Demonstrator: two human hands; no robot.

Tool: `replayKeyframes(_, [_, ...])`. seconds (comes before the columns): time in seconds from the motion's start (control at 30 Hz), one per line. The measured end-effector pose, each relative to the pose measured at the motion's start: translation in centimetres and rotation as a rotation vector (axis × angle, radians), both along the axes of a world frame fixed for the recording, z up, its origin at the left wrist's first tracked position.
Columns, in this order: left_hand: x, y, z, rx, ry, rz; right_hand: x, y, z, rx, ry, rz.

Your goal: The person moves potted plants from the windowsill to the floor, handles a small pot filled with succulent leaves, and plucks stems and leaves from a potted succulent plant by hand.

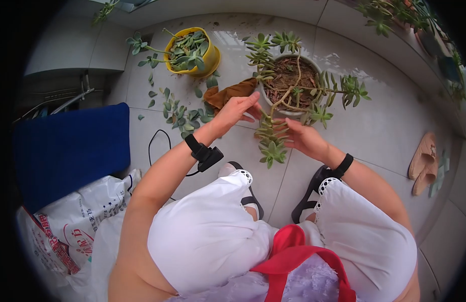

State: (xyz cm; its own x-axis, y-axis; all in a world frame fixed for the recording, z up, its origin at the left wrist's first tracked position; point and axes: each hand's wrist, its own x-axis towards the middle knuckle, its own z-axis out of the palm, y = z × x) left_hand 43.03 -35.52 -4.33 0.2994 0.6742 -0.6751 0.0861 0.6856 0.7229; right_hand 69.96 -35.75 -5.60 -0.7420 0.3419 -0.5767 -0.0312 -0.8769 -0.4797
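A succulent with several long stems grows from a pale round pot [316, 64] of brown soil. One leafy stem [271, 137] droops over the near rim, between my two hands. My left hand [239, 111] is just left of this stem, beside the pot's rim, fingers stretched out and apart. From the right my right hand [306, 138] reaches to the drooping stem, its fingers apart and the tips among the leaves. Whether those fingertips pinch a leaf is hidden. A crumpled brown cloth [228, 94] lies behind my left hand.
A yellow pot [210, 61] holding another succulent stands at the back left. Fallen leaves [180, 117] lie scattered on the tiled floor. At left are a blue stool seat [74, 151] and white plastic bags [92, 206]. Pink slippers [424, 163] lie at right; potted plants line the ledge [394, 48].
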Motion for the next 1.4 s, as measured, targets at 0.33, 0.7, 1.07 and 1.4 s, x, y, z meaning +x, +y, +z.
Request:
replayKeyframes(0.33, [2.4, -0.8, 2.0, -0.268, -0.135, 0.166, -0.9, 0.0, 0.0, -0.02, 0.005, -0.021])
replayKeyframes(0.7, [2.2, -1.8, 0.7, -0.301, -0.278, 0.198, -1.3, -0.1, 0.3, 0.128, -0.09, 0.028])
replayKeyframes(1.07, [1.8, -2.0, 0.8, -0.301, -0.313, 0.151, -1.2, -0.8, 0.3, 0.125, -0.164, -0.067])
replayKeyframes(1.4, [3.0, -1.4, 2.7, -0.2, -0.075, -0.074, -1.4, -0.8, 1.2, 0.071, -0.162, -0.113])
